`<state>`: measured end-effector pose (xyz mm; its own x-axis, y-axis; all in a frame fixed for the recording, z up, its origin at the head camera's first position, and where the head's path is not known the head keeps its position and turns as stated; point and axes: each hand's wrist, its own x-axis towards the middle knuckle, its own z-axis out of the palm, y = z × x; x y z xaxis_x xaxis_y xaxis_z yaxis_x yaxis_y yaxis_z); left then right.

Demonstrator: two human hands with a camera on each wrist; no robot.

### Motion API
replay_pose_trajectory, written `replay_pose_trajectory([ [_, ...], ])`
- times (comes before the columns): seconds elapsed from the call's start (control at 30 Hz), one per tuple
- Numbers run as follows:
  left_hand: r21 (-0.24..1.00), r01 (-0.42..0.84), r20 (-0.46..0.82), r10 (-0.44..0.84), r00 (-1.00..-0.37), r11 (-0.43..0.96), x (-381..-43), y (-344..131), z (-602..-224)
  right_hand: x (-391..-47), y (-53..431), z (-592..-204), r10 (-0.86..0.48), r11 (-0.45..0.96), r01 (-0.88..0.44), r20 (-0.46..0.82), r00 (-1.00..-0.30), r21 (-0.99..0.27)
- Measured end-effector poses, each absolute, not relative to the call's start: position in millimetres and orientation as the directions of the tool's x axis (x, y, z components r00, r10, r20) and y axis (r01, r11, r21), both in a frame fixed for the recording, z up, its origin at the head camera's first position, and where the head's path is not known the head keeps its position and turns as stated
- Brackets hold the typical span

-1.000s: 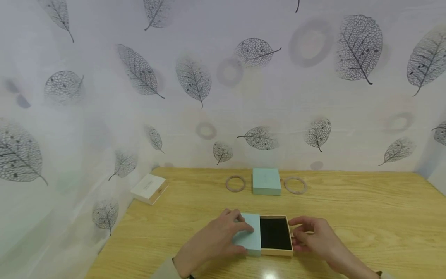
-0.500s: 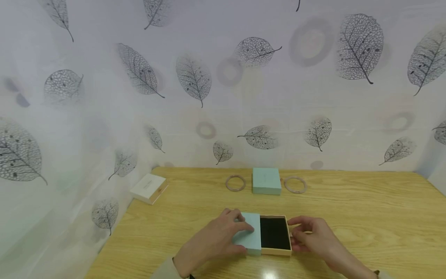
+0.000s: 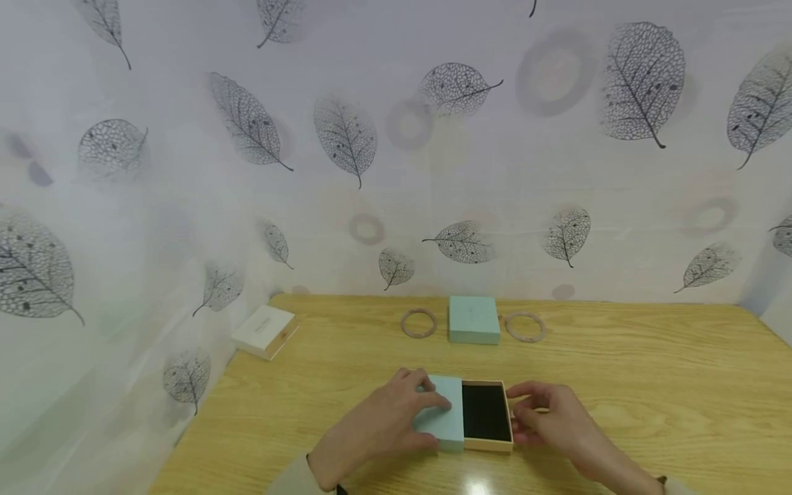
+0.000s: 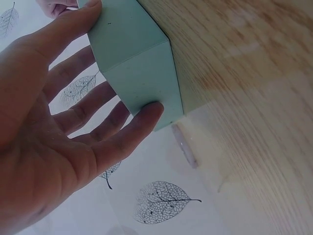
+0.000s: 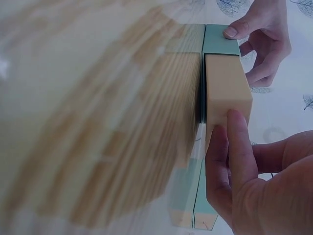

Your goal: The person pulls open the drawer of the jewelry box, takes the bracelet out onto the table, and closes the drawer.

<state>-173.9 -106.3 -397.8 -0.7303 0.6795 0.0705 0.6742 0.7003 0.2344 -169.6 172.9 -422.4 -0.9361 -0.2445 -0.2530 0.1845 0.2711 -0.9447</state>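
A mint-green box sleeve point(image 3: 447, 419) lies on the table with a drawer point(image 3: 487, 416) partly out of its right side. The drawer has cream walls and a black lining. My left hand point(image 3: 392, 416) grips the sleeve from the left, thumb at the near side and fingers over the top and far side; the left wrist view shows fingertips against the sleeve's point(image 4: 142, 73) faces. At the drawer's right end is my right hand point(image 3: 553, 416), its fingertips against the end wall. In the right wrist view, one finger presses the drawer's end face point(image 5: 227, 85).
Farther back stands a second mint-green box point(image 3: 474, 320), between one bangle point(image 3: 419, 335) on the left and another bangle point(image 3: 524, 339) on the right. A white box point(image 3: 266, 330) lies at the table's left edge. Behind the table point(image 3: 650, 385) hangs a leaf-patterned curtain point(image 3: 396, 192).
The drawer has slid slightly left into the sleeve, with my right hand moving left along with it. My left hand and the sleeve stay in place.
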Motion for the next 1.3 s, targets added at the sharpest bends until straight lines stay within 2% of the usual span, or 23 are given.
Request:
replay_pose_trajectory([
  [1.3, 0.230, 0.693, 0.105, 0.690, -0.716, 0.683, -174.0, -107.3, -395.9, -172.8, 163.3, -427.9, -0.298, 0.233, 0.157, -0.224, -0.928, -0.960],
])
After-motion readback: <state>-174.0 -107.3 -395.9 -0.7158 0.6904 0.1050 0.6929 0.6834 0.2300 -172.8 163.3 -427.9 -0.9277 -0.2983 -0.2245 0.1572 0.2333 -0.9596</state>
